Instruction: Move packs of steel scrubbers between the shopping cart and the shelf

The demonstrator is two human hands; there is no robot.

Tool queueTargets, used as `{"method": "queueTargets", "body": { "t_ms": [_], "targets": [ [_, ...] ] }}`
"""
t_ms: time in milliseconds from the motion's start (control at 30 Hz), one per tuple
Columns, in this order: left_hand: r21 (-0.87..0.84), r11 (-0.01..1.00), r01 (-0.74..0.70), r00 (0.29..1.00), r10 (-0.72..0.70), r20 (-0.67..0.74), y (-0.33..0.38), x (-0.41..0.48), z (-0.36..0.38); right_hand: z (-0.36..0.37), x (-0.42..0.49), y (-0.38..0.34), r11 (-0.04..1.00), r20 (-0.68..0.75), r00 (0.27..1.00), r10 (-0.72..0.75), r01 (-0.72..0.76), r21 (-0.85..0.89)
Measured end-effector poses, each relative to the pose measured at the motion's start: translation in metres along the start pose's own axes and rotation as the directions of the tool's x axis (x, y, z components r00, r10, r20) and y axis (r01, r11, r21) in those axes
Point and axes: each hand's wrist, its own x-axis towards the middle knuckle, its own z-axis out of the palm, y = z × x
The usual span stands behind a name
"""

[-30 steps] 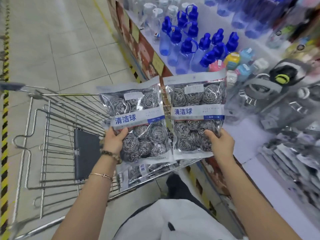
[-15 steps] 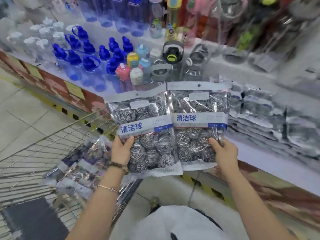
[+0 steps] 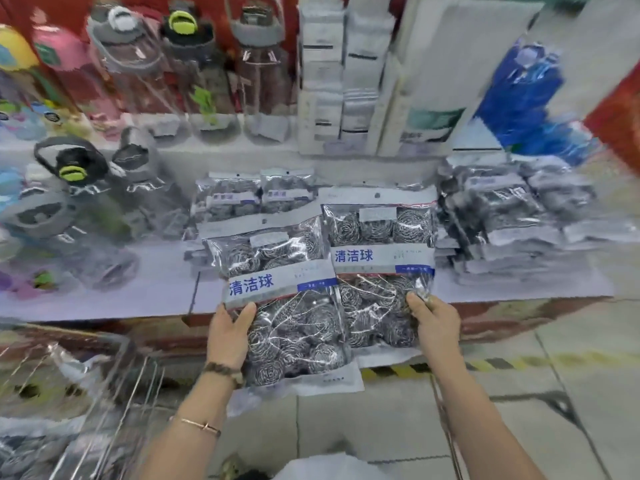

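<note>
Your left hand [image 3: 229,336] grips one scrubber pack [image 3: 277,299] and your right hand [image 3: 437,322] grips a second pack [image 3: 379,258], both held upright side by side before the shelf [image 3: 104,292]; the cart [image 3: 69,393] stands lower left.

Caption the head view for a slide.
Left hand grips the left pack, right hand the right pack, facing the stocked shelf.
</note>
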Motion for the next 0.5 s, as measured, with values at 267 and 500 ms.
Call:
{"method": "queueTargets", "body": {
  "t_ms": [267, 500],
  "targets": [
    [-0.136, 0.989, 0.060, 0.979, -0.031, 0.202, 0.056, -0.023, 0.138, -0.120, 0.049, 0.041, 0.997, -0.205, 0.978, 0.034, -0.018, 0.079],
    [-0.145, 0.988, 0.044, 0.932, 0.012, 0.363, 0.105, -0.017, 0.226, -0.181, 0.090, 0.077, 0.978, -0.334, 0.932, 0.137, -0.074, 0.195]
  ]
}}
